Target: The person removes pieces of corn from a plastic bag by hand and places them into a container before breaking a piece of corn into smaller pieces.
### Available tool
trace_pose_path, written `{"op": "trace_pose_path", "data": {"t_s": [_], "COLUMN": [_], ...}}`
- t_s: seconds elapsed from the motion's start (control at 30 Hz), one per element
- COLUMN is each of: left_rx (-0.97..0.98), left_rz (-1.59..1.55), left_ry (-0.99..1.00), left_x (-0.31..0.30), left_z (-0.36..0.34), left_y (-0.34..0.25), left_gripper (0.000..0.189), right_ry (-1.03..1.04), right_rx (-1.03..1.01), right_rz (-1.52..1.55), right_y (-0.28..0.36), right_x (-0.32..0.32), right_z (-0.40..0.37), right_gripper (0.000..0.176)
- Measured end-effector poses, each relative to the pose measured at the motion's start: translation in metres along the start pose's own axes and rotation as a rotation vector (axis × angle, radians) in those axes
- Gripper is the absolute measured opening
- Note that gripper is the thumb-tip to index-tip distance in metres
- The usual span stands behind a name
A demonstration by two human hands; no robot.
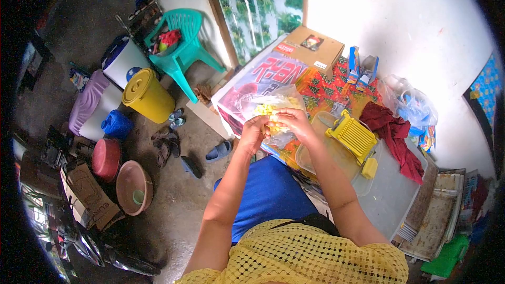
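A clear plastic bag with small yellow pieces inside lies at the near left part of the table. My left hand and my right hand meet at its near side, fingers pinched together. What the fingertips hold is too small to make out. To the right of my right hand sit a yellow slicer-like tool and a small yellow block, over a clear plastic container lid. A dark red cloth lies further right.
A cardboard box, blue packets and plastic bags stand at the table's back. On the floor at left are a green chair, a yellow bin, basins and slippers.
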State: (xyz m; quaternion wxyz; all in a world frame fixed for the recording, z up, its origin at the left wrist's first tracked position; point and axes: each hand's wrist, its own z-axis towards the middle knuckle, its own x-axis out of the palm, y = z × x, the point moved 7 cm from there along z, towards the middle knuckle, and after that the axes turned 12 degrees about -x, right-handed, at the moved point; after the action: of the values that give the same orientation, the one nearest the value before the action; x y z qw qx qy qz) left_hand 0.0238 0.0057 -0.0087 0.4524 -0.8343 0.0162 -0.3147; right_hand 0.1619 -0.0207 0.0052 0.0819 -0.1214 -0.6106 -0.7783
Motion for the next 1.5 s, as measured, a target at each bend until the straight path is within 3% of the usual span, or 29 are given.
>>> {"op": "trace_pose_path", "data": {"t_s": [0.2, 0.5, 0.8, 0.9, 1.2, 1.3, 1.5], "left_rx": [0.025, 0.001, -0.016, -0.012, -0.017, -0.02, 0.042], "left_rz": [0.095, -0.024, 0.023, 0.125, -0.002, 0.037, 0.234], "left_ry": [-0.008, 0.065, -0.053, -0.043, 0.022, -0.077, -0.189], "left_x": [0.004, 0.015, 0.004, 0.007, 0.007, -0.003, -0.014], "left_z": [-0.002, -0.007, 0.01, 0.019, 0.031, 0.037, 0.044], "left_y": [-0.001, -0.005, 0.001, 0.004, 0.007, 0.009, 0.005], "left_gripper": [0.011, 0.006, 0.019, 0.018, 0.015, 0.02, 0.024], "right_ry": [0.021, -0.035, -0.11, -0.119, -0.18, -0.202, -0.158], "right_rx": [-0.006, 0.032, -0.009, 0.004, 0.038, 0.022, -0.115], "right_rz": [0.03, 0.138, 0.139, 0.15, 0.223, 0.227, -0.291], "right_y": [0.002, -0.007, -0.019, -0.022, -0.026, -0.027, -0.034], "right_x": [0.003, -0.006, -0.019, -0.017, -0.023, -0.024, -0.04], "right_z": [-0.001, 0.001, 0.005, 0.008, 0.013, 0.013, 0.022], "right_gripper": [0.023, 0.02, 0.02, 0.019, 0.022, 0.024, 0.029]}}
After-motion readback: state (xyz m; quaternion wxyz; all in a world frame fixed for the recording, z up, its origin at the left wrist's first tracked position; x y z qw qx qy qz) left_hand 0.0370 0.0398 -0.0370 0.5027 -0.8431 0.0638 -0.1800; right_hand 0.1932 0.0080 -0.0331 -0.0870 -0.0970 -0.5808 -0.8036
